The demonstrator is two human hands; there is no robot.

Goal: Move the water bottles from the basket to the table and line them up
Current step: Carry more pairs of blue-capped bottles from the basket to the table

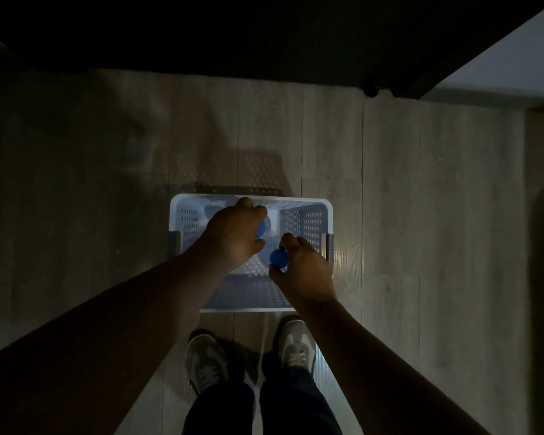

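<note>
Downward, left grip [233,237], right grip [302,271], clasping bottles [278,257]

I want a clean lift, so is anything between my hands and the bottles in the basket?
Nothing visible. The left hand grips one blue-capped clear plastic bottle in the white perforated plastic basket, and the right hand pinches the other bottle's round blue cap.

Basket [296,200] sits on floor [421,215]. In basket: far bottle [262,229] at centre-back w/ left hand [233,233] gripping its top; near bottle [278,258] just right of centre, right hand [305,271] pinching its cap. Shoes [296,343] just before basket's near edge. Table [264,32] well beyond its far edge.
</note>
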